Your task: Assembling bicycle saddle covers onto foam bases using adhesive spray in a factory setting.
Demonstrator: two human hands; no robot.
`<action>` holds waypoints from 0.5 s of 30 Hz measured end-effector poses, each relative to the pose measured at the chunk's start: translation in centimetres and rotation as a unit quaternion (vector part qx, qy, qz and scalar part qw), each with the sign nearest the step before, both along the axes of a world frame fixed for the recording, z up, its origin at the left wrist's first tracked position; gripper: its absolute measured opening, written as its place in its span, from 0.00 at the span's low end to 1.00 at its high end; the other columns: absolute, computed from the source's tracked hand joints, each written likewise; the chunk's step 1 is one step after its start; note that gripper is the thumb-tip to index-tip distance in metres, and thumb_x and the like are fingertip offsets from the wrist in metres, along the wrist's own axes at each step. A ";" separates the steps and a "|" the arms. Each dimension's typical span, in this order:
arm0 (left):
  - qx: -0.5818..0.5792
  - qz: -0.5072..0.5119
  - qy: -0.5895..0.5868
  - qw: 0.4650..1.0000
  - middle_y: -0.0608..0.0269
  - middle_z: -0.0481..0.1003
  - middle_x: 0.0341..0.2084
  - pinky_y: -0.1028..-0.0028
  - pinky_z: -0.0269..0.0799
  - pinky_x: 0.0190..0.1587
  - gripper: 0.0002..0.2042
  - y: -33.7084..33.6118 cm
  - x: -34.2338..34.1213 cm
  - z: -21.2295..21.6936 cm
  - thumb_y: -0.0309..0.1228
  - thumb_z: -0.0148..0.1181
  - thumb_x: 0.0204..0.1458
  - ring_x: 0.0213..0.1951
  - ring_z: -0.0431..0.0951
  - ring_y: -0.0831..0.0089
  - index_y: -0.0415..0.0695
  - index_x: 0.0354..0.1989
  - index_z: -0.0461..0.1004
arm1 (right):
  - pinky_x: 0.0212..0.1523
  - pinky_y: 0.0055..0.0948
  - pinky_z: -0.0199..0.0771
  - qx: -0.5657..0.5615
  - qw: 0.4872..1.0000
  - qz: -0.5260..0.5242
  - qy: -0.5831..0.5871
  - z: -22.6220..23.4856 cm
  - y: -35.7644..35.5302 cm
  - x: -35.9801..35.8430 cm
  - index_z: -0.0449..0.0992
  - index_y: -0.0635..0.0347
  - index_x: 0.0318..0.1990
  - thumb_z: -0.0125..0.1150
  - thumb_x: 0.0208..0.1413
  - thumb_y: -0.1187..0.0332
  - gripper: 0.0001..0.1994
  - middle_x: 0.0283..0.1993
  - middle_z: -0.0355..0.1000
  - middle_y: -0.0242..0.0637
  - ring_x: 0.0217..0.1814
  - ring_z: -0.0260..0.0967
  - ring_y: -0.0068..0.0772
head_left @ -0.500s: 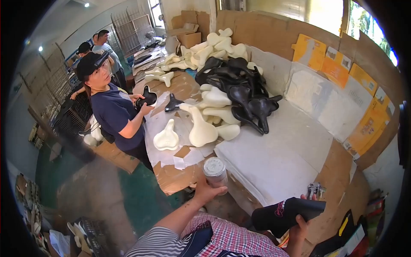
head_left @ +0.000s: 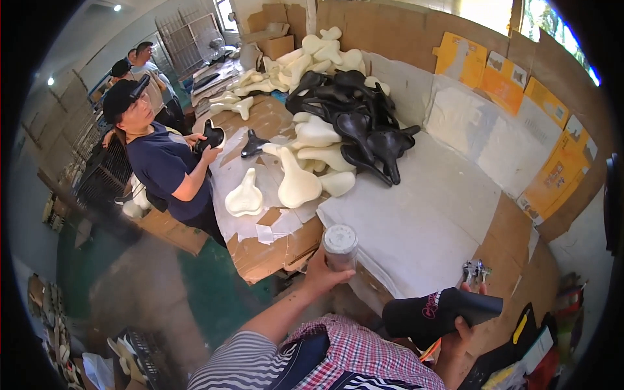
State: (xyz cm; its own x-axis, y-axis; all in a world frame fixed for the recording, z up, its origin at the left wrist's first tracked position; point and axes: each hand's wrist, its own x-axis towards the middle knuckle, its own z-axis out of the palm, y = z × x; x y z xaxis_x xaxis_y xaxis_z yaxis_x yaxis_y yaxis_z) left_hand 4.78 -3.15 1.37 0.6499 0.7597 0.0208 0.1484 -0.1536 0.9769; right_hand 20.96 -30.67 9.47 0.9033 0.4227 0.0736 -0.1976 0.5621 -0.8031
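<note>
My left hand (head_left: 325,273) is wrapped round a clear cylindrical jar (head_left: 341,250) with a pale round top, held upright just off the front edge of the table. In my right hand (head_left: 463,333), lower right, is a black tube-shaped piece (head_left: 419,316) with pink print on its side. It lies tilted, its smooth black end pointing right; my thumb is in front and the other fingers are partly behind it. Across the table's corner, a cream saddle-shaped foam piece (head_left: 244,197) lies beside a larger cream one (head_left: 299,185).
A pile of black saddle pieces (head_left: 364,130) and cream foam pieces (head_left: 325,52) covers the table's far side. White sheeting (head_left: 416,214) lies in front. Small metal tools (head_left: 478,270) rest at the right. A co-worker (head_left: 162,156) stands at the left, holding a black saddle piece (head_left: 211,136).
My left hand has carried the jar slightly right and up in view. The co-worker's saddle piece has tilted. My right hand keeps its hold, and the whole view has shifted a little.
</note>
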 end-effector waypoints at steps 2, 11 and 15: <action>-0.028 -0.023 -0.015 0.999 0.55 0.70 0.47 0.68 0.64 0.53 0.37 0.9 0.4 -1.3 0.36 0.72 0.30 0.50 0.69 0.66 0.40 0.52 0.62 | 0.58 0.40 0.61 0.001 1.000 -0.008 -0.003 0.1 -0.1 -0.7 0.44 0.55 0.65 0.67 0.33 0.72 0.49 0.59 0.56 0.51 0.57 0.60 0.44; 0.066 -0.034 -0.039 0.997 0.56 0.70 0.47 0.68 0.62 0.54 0.38 1.5 -0.5 0.2 0.36 0.72 0.29 0.51 0.69 0.63 0.40 0.52 0.62 | 0.58 0.40 0.60 0.010 1.000 -0.022 0.005 0.0 0.0 -2.9 0.44 0.54 0.65 0.67 0.32 0.71 0.49 0.60 0.55 0.52 0.56 0.61 0.44; 0.054 -0.048 -0.027 0.997 0.56 0.69 0.48 0.68 0.62 0.54 0.37 0.1 0.5 1.0 0.36 0.72 0.30 0.51 0.68 0.65 0.39 0.52 0.62 | 0.58 0.42 0.60 0.010 0.999 -0.040 0.009 0.1 -2.0 -2.7 0.44 0.54 0.65 0.67 0.32 0.71 0.50 0.60 0.55 0.51 0.56 0.61 0.45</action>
